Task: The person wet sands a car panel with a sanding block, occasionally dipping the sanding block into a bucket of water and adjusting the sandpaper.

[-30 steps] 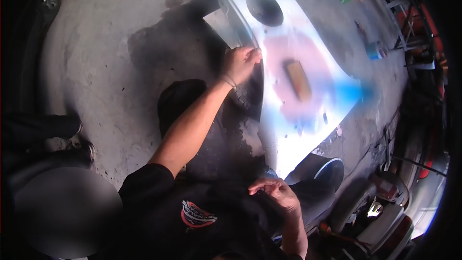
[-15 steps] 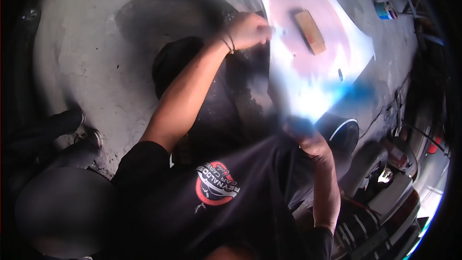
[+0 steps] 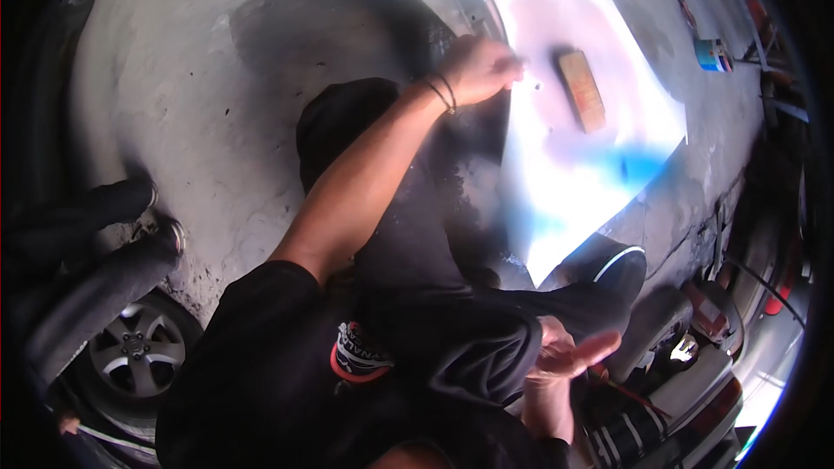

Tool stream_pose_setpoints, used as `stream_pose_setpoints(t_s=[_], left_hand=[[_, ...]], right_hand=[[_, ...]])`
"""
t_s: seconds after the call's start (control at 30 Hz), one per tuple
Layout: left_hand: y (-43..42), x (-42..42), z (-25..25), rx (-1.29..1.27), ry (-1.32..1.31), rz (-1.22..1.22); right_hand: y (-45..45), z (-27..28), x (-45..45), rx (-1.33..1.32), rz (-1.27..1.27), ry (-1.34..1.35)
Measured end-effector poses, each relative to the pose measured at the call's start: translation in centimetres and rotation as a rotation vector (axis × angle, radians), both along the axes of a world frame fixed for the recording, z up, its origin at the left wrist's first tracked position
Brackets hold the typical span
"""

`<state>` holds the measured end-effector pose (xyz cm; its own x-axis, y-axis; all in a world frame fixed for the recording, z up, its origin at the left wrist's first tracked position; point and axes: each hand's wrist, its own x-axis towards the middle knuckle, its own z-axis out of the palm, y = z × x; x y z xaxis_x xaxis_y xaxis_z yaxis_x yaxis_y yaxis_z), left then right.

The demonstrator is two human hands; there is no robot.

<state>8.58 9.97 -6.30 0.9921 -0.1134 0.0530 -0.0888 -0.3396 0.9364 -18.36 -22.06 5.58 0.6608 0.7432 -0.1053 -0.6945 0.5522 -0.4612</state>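
My left hand [image 3: 479,71] is closed, thumb and fingertips pressed together at the left edge of a white car body panel [image 3: 638,100] with a pinkish patch. What it pinches, if anything, is too bright and small to make out. On the panel lies a tan rectangular block [image 3: 581,91]. Lower right, my right hand [image 3: 569,354] is turned palm up with fingers stretched out, beside the bunched folds of my black shirt [image 3: 491,352]. It is apart from the panel and holds nothing I can see. Glare washes out the panel's lower part.
A wheel with a tyre [image 3: 135,352] is at lower left, near another person's dark-trousered legs [image 3: 95,252]. A paint can [image 3: 714,56] stands on the concrete floor [image 3: 182,104]. Tyres and car parts [image 3: 695,382] crowd the lower right.
My right hand has drawn back from the panel's lower end toward my body, and the stretched shirt has slackened. The left hand stays at the panel edge as the view shifts.
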Motion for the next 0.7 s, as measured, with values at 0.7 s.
stream_pose_setpoints(t_s=[0.7], left_hand=[[0.9,1.2,-3.0,0.113,-0.199,0.056]], right_hand=[[5.1,-0.2,-1.5,0.045,0.007,-0.355]])
